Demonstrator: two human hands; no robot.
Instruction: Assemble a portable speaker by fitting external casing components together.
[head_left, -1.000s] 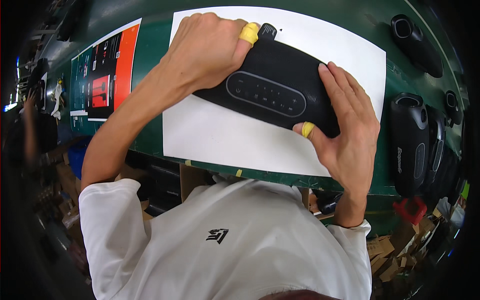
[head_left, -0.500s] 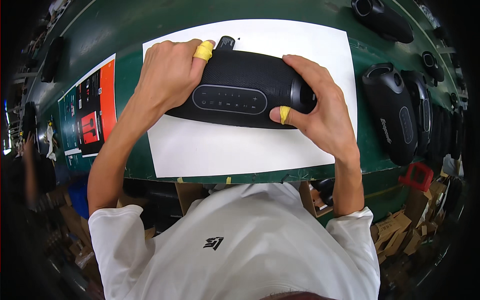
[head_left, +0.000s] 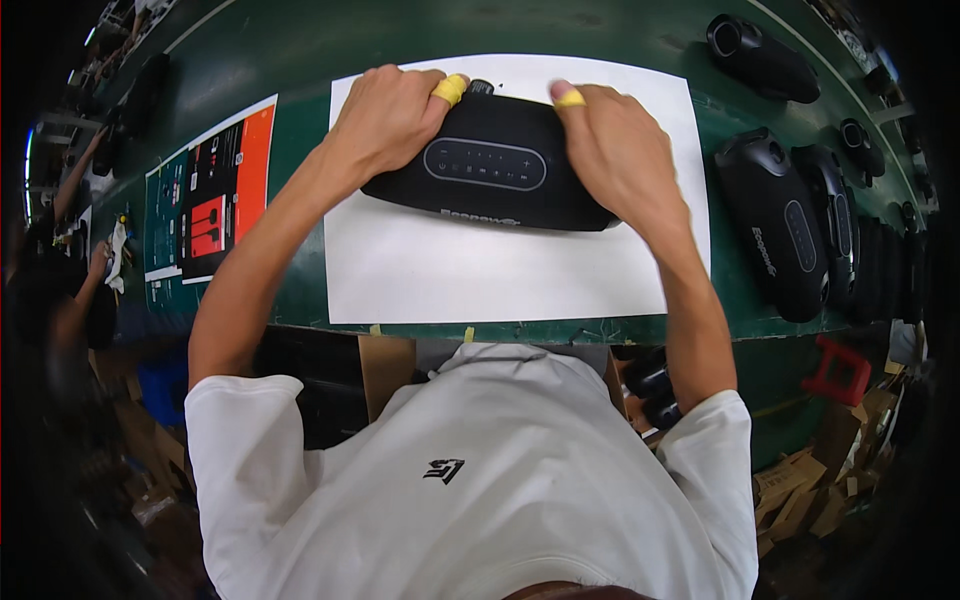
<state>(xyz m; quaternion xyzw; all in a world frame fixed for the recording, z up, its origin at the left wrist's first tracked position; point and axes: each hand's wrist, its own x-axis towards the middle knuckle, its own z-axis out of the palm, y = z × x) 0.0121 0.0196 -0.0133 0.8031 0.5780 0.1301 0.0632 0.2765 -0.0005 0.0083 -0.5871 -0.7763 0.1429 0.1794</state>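
Observation:
A black barrel-shaped portable speaker (head_left: 505,120) lies lengthwise on a white sheet (head_left: 490,285). Its oval control panel (head_left: 485,164) faces up, and pale lettering shows on its near side. Round the speaker's left end curls my left hand (head_left: 395,115), its thumb wrapped in yellow tape and the other fingers hidden beyond the edge. My right hand (head_left: 622,150) covers the right end, with its yellow-taped thumb on the far top edge. Part of its grip is out of sight. Behind the speaker, near my left thumb, a small dark tab (head_left: 481,87) sticks out.
More black speakers (head_left: 775,225) stand along the right of the green bench (head_left: 300,60), with another (head_left: 762,58) at the far right. Printed colour sheets (head_left: 225,190) lie at the left. Below the bench are a red plastic stool (head_left: 837,370) and cardboard boxes (head_left: 790,485). A person's arm (head_left: 85,285) shows far left.
The speaker has rolled toward its far side, bringing the lettering on its near face into view. My right thumb has gone from the near edge to the far top edge.

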